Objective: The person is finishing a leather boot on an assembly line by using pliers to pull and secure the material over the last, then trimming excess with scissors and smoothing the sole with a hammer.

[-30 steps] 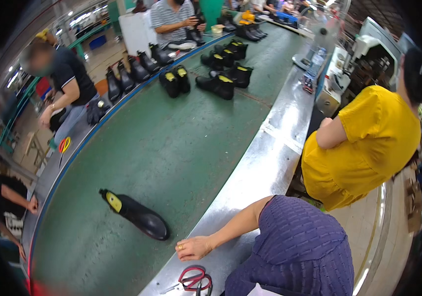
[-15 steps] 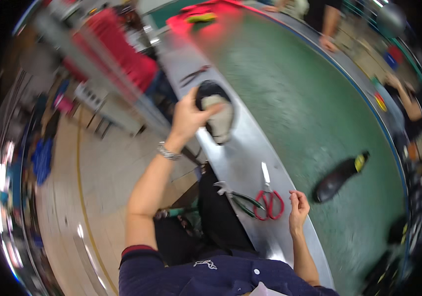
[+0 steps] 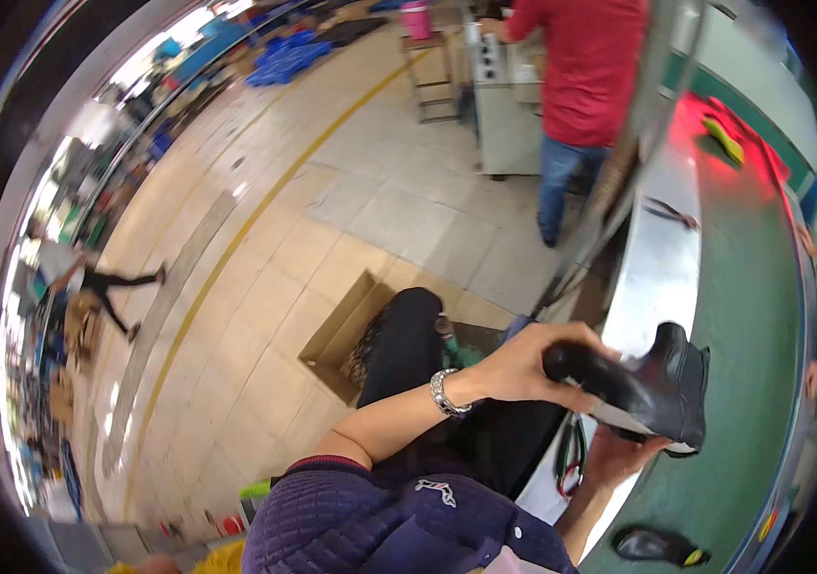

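Note:
A black ankle boot (image 3: 655, 383) with a pale, unfinished-looking underside is held over the metal ledge (image 3: 662, 273). My left hand (image 3: 528, 368) grips its toe end, with the fingers wrapped round it. My right hand (image 3: 619, 461) supports the heel end from below; the boot hides part of its fingers. Beside my right wrist, dark green-handled pliers (image 3: 575, 448) lie on the ledge, with the scissors mostly hidden. A second dark shoe (image 3: 652, 545) with a yellow-green patch rests on the green surface at the lower right.
Another pair of pliers (image 3: 671, 212) lies farther up the ledge. A metal post (image 3: 638, 134) rises beside it. An open cardboard box (image 3: 337, 335) stands on the floor by my leg. A person in red (image 3: 590, 77) stands ahead at a machine; another person (image 3: 93, 277) walks at far left.
My view has swung to the left. The boot has come closer and been turned from sole-up to its side. My right hand, empty before, now holds its heel end too.

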### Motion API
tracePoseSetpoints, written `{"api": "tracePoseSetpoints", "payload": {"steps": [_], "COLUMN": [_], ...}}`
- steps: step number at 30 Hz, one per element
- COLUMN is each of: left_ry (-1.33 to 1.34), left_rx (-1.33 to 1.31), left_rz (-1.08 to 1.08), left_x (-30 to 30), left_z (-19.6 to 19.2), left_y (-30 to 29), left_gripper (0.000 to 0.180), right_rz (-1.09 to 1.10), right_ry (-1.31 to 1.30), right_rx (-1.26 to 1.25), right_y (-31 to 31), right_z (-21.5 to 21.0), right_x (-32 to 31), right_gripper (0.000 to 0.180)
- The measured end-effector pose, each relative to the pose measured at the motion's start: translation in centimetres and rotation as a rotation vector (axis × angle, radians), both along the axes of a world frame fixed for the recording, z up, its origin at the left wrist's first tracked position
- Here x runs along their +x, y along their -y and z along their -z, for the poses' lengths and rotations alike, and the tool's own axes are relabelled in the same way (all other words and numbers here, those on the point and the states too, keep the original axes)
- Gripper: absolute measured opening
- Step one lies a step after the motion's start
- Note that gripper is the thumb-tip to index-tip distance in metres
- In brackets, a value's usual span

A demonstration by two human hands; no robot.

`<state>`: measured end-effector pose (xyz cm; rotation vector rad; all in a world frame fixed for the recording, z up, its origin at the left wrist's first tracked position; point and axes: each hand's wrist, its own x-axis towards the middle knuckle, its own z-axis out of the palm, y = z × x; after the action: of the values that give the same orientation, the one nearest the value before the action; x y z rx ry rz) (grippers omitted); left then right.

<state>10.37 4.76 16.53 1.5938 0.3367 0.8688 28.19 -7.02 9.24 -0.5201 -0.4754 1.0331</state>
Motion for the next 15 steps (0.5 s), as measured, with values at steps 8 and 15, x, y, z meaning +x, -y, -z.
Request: {"api": "tracePoseSetpoints", "payload": {"steps": [8, 15], "left_ry": [-0.489, -0.284], "left_rx": [0.117, -0.050], "left_rz": [0.105, -0.023], "left_x": [-1.5, -0.5], "left_z": [2.9, 8.0], "left_y": [1.9, 0.1], "left_gripper": [0.111, 0.102], "right_rz": [-0.017, -0.228], "right_ry": [0.666, 1.140], "right_rx": [-0.633, -0.528], "right_y": [0.9, -1.0], "right_z": [0.7, -0.1], "right_x": [-0.7, -1.9], "right_gripper": [0.065, 0.055]}}
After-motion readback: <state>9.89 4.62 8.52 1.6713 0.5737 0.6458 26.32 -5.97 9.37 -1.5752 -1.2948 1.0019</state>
